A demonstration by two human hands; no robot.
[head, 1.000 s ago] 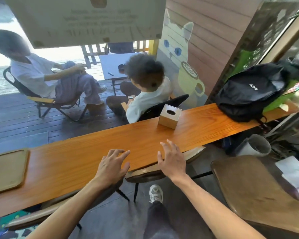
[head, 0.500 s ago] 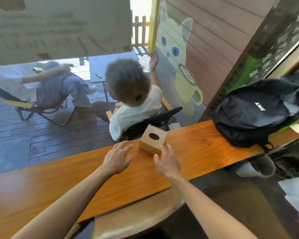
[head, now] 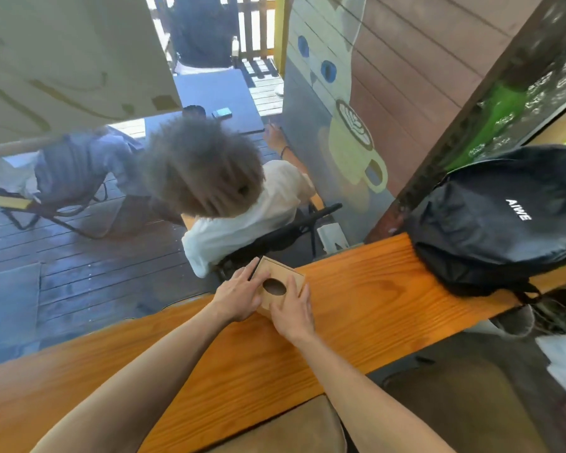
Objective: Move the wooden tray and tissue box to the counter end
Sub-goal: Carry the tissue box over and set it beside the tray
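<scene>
A small wooden tissue box (head: 279, 276) with an oval hole in its top stands near the far edge of the long orange wooden counter (head: 356, 308). My left hand (head: 239, 297) grips its left side, fingers laid over the top edge. My right hand (head: 293, 310) clasps its near right side. Both hands hold the box between them. The wooden tray is out of view.
A black backpack (head: 504, 220) lies on the counter to the right of the box. Beyond the counter a person in a white shirt (head: 242, 220) sits on a chair on the deck. A padded stool seat (head: 294, 429) stands below the counter's near edge.
Both hands have reached forward from the counter's near edge and closed on the sides of the tissue box. The view has moved closer and to the right, losing the tray at the left.
</scene>
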